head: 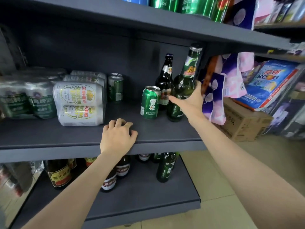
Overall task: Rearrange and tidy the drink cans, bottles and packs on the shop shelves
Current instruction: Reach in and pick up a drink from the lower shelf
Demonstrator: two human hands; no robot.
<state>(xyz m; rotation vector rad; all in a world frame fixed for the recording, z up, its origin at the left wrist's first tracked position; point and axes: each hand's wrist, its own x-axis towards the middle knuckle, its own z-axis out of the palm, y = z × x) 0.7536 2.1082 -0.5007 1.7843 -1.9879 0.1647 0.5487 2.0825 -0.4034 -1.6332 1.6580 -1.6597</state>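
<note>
Head | right hand (189, 103) grips green bottle (183, 86), centre-right, beside can (150, 103) | left hand (118, 138) spread on shelf (49, 136) edge, mid-frame

A single head-worn camera looks forward and down, tilted, close to the middle shelf (148, 131) of a dark shop rack. The shelf above runs along the top, the lower shelf (140, 192) sits near, and the floor (214, 162) opens right.
</note>
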